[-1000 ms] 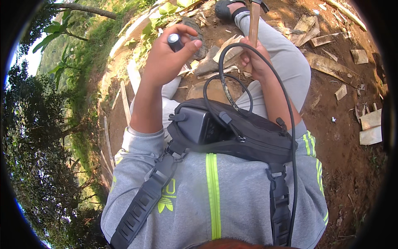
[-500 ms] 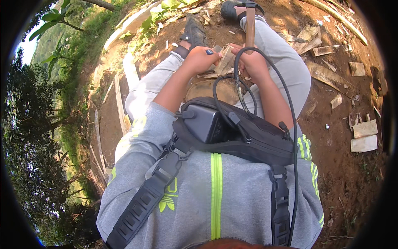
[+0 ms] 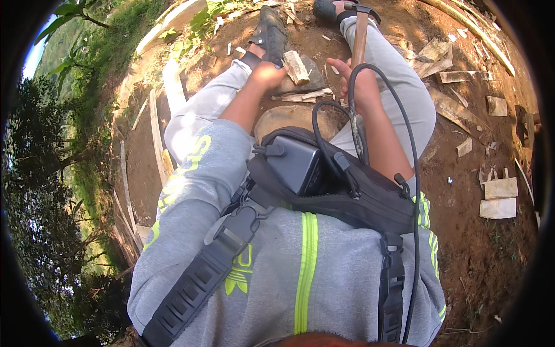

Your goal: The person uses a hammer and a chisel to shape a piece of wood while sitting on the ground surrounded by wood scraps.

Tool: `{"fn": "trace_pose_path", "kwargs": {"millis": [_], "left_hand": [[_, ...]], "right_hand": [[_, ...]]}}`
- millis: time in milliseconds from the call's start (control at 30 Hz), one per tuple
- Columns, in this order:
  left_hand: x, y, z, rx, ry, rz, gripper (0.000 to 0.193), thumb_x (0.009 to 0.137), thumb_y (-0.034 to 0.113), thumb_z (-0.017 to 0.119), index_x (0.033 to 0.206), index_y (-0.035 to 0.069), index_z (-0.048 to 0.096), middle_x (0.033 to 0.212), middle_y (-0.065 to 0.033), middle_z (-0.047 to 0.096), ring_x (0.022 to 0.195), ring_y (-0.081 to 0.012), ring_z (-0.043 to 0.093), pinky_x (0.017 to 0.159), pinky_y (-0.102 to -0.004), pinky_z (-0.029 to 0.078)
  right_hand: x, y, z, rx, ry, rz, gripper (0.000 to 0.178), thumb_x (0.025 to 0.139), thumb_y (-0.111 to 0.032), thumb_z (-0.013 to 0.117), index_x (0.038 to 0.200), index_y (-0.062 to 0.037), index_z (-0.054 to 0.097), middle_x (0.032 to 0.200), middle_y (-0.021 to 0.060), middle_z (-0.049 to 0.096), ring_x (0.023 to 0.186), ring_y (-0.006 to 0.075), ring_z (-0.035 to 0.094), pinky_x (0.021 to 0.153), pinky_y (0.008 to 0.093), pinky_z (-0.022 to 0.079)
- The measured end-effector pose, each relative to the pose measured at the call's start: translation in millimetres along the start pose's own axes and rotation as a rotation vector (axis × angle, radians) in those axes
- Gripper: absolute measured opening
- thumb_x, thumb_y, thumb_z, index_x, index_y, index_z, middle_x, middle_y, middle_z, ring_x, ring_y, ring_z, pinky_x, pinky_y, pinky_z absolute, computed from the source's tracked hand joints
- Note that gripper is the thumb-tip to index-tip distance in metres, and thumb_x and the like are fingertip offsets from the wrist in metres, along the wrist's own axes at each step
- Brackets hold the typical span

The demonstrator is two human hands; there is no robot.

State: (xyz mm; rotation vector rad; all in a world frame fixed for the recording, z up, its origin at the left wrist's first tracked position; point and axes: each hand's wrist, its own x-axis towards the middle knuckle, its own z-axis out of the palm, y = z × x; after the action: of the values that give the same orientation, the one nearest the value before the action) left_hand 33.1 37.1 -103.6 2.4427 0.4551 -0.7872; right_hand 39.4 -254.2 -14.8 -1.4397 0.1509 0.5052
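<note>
A short split block of pale wood (image 3: 296, 67) is tilted over a dark flat stone (image 3: 315, 74) between my feet. My left hand (image 3: 269, 75) is closed at the block's left side, with most of its fingers hidden. To the right, my right hand (image 3: 361, 88) is around the lower part of a wooden-handled tool (image 3: 359, 41). One or two of its digits stick out toward the block, apart from it. The tool's dark metal head (image 3: 363, 9) is at the far end, by my right shoe. Thin split pieces of wood (image 3: 306, 95) lie just nearer than the stone.
A round log end (image 3: 298, 122) stands between my thighs. A black waist bag (image 3: 335, 185) with a dark box and looping cable (image 3: 399, 104) crosses my lap. Split boards (image 3: 498, 207) and wood scraps litter the dirt on the right; long strips (image 3: 159, 136) lie left.
My hands have moved apart; the right has drawn back from the wood, and the tool has shifted slightly right with it. The left stays by the wood, and the block and stone show more.
</note>
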Motion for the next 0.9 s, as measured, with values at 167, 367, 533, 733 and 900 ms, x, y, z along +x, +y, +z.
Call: {"fn": "trace_pose_path", "kwargs": {"millis": [167, 367, 533, 733, 900], "left_hand": [[-46.1, 16.8, -31.6, -0.414, 0.183, 0.11, 0.05, 0.098, 0.055, 0.069, 0.088, 0.006, 0.077, 0.071, -0.0029, 0.065, 0.064, -0.0165, 0.061, 0.068, -0.0343, 0.053], [-89.2, 49.5, -53.6, -1.177, 0.275, 0.336, 0.034, 0.102, 0.036, 0.073, 0.084, 0.01, 0.061, 0.078, 0.0027, 0.057, 0.074, -0.0101, 0.058, 0.075, -0.0274, 0.05], [-93.5, 61.8, -39.8, -1.275, 0.374, 0.43, 0.031, 0.105, 0.036, 0.071, 0.094, 0.008, 0.064, 0.085, 0.0011, 0.061, 0.082, -0.0089, 0.06, 0.076, -0.0259, 0.046], [-105.4, 69.4, -46.8, -1.177, 0.51, 0.448, 0.035, 0.103, 0.043, 0.072, 0.095, 0.01, 0.065, 0.083, 0.0008, 0.065, 0.082, -0.0085, 0.061, 0.074, -0.0254, 0.046], [-101.2, 73.2, -44.4, -1.185, 0.559, 0.446, 0.039, 0.104, 0.045, 0.071, 0.092, 0.008, 0.063, 0.071, 0.0053, 0.054, 0.068, -0.0056, 0.049, 0.063, -0.0262, 0.04]], "right_hand": [[-2.9, 5.2, 3.0, -0.122, -0.008, 0.02, 0.034, 0.098, -0.032, 0.078, 0.107, -0.0054, 0.059, 0.078, 0.002, 0.059, 0.051, 0.007, 0.05, 0.046, 0.0255, 0.043], [-6.1, 10.3, 2.6, -0.095, -0.035, 0.089, 0.039, 0.104, -0.034, 0.07, 0.124, -0.0006, 0.074, 0.061, -0.0049, 0.049, 0.051, 0.0078, 0.048, 0.048, 0.0274, 0.04], [-4.1, 13.4, 1.8, -0.001, -0.013, 0.085, 0.041, 0.104, -0.035, 0.071, 0.119, 0.0038, 0.074, 0.061, -0.0035, 0.053, 0.051, 0.0083, 0.047, 0.048, 0.0277, 0.04], [-8.9, 11.9, 0.6, 0.017, 0.013, 0.098, 0.04, 0.103, -0.03, 0.074, 0.116, 0.0076, 0.072, 0.069, 0.0028, 0.064, 0.053, 0.0087, 0.05, 0.05, 0.0273, 0.042], [9.9, 38.9, -4.5, -0.371, 0.027, 0.031, 0.03, 0.103, -0.026, 0.072, 0.103, -0.0074, 0.048, 0.126, 0.0202, 0.074, 0.049, 0.0056, 0.05, 0.044, 0.0241, 0.047]]}}
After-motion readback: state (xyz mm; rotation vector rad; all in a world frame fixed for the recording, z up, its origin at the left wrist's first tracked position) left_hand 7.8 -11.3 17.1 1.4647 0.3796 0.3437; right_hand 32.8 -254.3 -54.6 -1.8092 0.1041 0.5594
